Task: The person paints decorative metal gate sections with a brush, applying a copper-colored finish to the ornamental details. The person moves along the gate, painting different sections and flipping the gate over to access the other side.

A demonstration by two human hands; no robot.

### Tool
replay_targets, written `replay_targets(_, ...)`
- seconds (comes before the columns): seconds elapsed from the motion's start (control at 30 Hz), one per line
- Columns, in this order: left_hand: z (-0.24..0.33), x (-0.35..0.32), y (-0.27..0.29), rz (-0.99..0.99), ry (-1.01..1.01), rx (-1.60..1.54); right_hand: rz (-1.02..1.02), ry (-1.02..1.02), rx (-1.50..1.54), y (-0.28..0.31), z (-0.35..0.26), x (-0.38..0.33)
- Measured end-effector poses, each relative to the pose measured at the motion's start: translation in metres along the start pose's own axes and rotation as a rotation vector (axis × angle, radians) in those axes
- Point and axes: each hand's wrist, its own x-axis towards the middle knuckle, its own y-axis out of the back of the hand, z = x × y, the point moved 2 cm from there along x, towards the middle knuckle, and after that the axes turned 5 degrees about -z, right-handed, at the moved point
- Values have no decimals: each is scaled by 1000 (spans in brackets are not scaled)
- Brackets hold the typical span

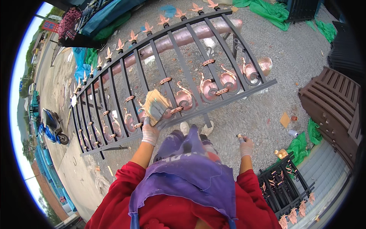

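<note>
Left fingers (146,121) gripping cardboard (156,104), white can (292,133), contents hidden

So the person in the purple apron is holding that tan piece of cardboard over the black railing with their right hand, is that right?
Not quite: the head view shows the left hand holding the tan piece of cardboard over the black railing, not the right.

Rough grey ground (297,57) is lit by daylight; a blue scooter (51,126) is parked at nine o'clock, green sheeting (268,13) is spread at one o'clock.
</note>
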Motion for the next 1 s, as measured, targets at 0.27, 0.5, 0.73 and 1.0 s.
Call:
replay_targets(0.27, -17, 20, 19, -34, 26, -40, -91, 52, -59, -10, -25, -12)
replay_targets(0.5, -4, 15, 9, 92, 89, -114, -48, 6, -183, 14, -44, -18)
replay_targets(0.73, -10, 32, 69, 7, -44, -165, -102, 52, -193, -4, -75, -29)
replay_targets(1.0, 7, -2, 117, 127, -66, -219, -236, 118, -191, -22, -105, -24)
